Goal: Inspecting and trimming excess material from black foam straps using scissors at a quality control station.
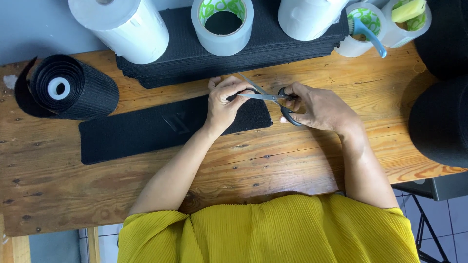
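A long black textured strip [146, 129] lies flat on the wooden table [273, 156]. My left hand [225, 104] presses and pinches the strip's right end. My right hand [317, 107] grips black-handled scissors [273, 97], whose blades are parted and point left toward the fingers of my left hand at the strip's edge. The two hands are close together, nearly touching across the scissors.
A black material roll [68, 87] sits far left. A stack of black strips [195, 56] lies behind, carrying white paper rolls [126, 24] and clear tape rolls [223, 24]. Large black rolls [438, 122] crowd the right edge. My yellow top [268, 229] fills the bottom.
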